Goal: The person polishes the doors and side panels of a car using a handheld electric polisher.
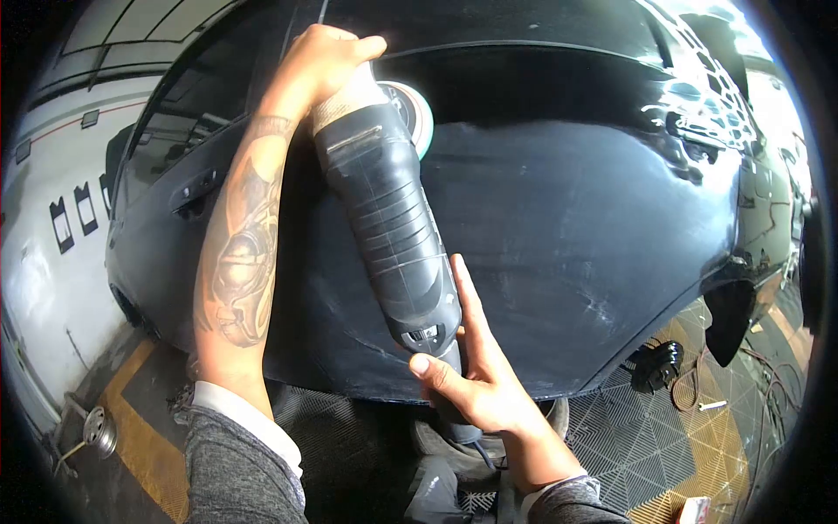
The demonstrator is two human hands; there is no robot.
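Note:
A black power polisher (397, 218) slants across the middle of the view, its round pad (417, 118) at the upper end against the dark car door panel (541, 236). My left hand (332, 57) is closed over the polisher's head at the top. Lower down, my right hand (471, 375) holds the rear end of the body, thumb on the near side and a finger stretched along the right side. A cable leaves the bottom end. Whitish smears and haze show on the dark paint.
Dark door handles sit at left (196, 192) and right (694, 138). On the patterned floor (611, 445) lie a black object (656, 365) and cables at the right. A metal wheel-like part (100, 432) stands at the lower left, near a white wall (52, 288).

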